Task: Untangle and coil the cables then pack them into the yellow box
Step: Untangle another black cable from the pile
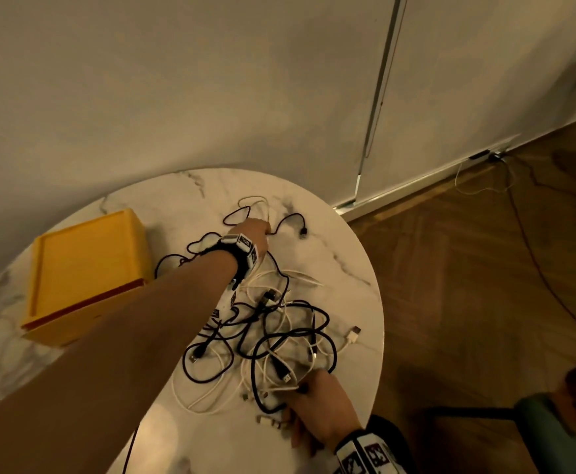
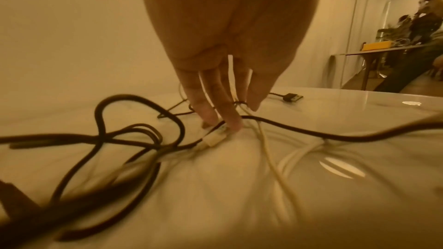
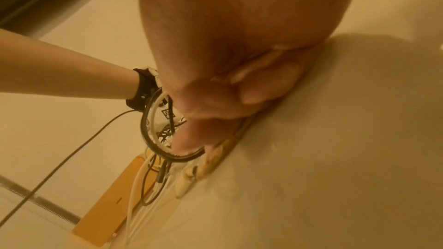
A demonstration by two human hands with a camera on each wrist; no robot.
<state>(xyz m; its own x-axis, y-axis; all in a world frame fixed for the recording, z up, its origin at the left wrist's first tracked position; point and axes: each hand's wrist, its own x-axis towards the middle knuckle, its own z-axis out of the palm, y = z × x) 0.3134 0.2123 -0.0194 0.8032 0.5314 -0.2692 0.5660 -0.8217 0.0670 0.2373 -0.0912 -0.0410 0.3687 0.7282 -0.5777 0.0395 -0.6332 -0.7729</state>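
Note:
A tangle of black and white cables lies on the round marble table. The yellow box stands at the table's left; its side also shows in the right wrist view. My left hand reaches over the tangle to its far side. There its fingertips point down beside a white connector and pinch a thin white cable. My right hand is at the near edge of the tangle. It is curled round a black cable loop and white strands.
A black USB plug and a white USB plug lie loose at the tangle's right. The table edge drops to wood floor on the right, and a wall stands close behind. A person works at a distant table.

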